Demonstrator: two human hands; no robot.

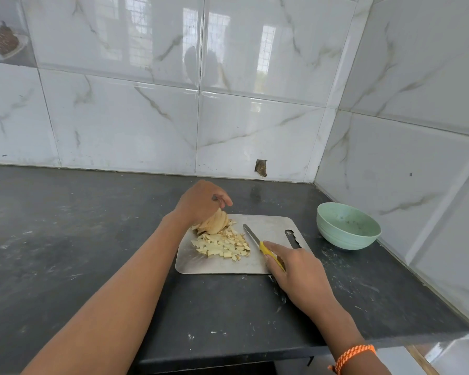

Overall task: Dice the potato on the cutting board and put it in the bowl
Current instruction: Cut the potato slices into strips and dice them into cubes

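Your left hand curls its fingers around a stack of potato slices, holding them bunched together at the far left corner of the cutting board. Your right hand lies over the yellow handle of the knife at the near right part of the board; the forefinger runs straight along the handle, but you cannot tell from this view whether the other fingers are wrapped around it or only resting on it. The blade lies flat on the board, its tip pointing toward the far left, just to the right of the potato.

A heap of diced potato sits on the left half of the board, touching the sliced stack on its near side. The board is a metal sheet with a handle slot at its right end, and it lies on a dark countertop.

The bowl, pale green, stands on the counter to the right of the board, apart from it and close to the tiled wall in the corner. No potato pieces can be made out inside it. An orange braided band circles your right wrist.
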